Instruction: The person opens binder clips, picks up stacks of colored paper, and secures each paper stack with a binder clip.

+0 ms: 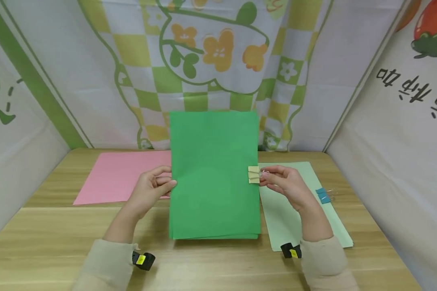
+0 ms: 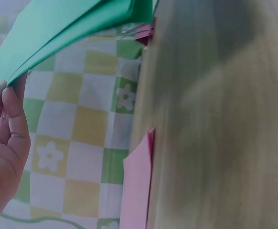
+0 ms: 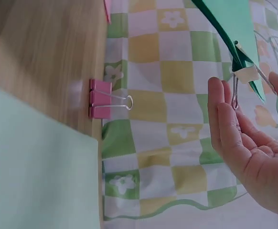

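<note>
A stack of green paper [image 1: 214,173] stands upright above the table, facing me. My left hand [image 1: 151,190] pinches its left edge between thumb and fingers; the left wrist view shows the same hand [image 2: 5,129] at the sheets' edge. On the right edge sits a pale yellow binder clip [image 1: 253,174], straddling the sheets. My right hand [image 1: 285,184] holds the clip's wire handles. In the right wrist view, the thumb is at one handle of the clip [image 3: 246,74] and the fingers of the hand [image 3: 249,148] are at the other.
Pink paper [image 1: 124,178] lies at the left of the table. On the right is light green paper [image 1: 287,214] with a blue binder clip [image 1: 323,196] on its edge. A pink binder clip [image 3: 101,98] rests at the table's far edge, hidden behind the green stack in the head view.
</note>
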A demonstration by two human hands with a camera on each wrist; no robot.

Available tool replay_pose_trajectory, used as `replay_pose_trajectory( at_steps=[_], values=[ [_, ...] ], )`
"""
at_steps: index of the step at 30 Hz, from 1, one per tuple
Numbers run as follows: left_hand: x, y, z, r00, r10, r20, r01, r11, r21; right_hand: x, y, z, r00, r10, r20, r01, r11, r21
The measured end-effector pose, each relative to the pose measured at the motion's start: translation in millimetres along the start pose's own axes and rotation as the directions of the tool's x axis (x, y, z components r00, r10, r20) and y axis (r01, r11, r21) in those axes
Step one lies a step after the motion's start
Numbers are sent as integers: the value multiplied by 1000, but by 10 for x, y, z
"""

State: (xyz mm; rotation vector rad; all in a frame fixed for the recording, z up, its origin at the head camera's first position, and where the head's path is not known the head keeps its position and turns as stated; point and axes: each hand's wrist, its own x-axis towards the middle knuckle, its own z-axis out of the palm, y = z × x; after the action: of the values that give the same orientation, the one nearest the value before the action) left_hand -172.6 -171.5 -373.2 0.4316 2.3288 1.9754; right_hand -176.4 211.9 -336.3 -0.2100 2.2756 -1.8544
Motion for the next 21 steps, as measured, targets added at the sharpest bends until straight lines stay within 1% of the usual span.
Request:
replay_pose_trajectory(
  at_steps=[4, 8, 15, 21],
  values=[
    [-34, -9, 22, 998, -45, 48, 44, 999, 30, -4, 11, -47, 1000, 26, 16, -25, 997, -69],
    [-69, -26, 46, 991, -94, 92, 89, 994, 59, -18, 50, -75, 997, 57, 43, -51, 990, -131],
    [-105, -74, 62, 983, -134, 129, 121, 987, 103, -24, 166, -76, 990, 113, 80, -96, 978, -186],
    [-129, -146, 86, 972, -161, 169, 147, 984, 97, -30, 252, -69, 980, 152, 125, -121, 968, -221]
  ],
)
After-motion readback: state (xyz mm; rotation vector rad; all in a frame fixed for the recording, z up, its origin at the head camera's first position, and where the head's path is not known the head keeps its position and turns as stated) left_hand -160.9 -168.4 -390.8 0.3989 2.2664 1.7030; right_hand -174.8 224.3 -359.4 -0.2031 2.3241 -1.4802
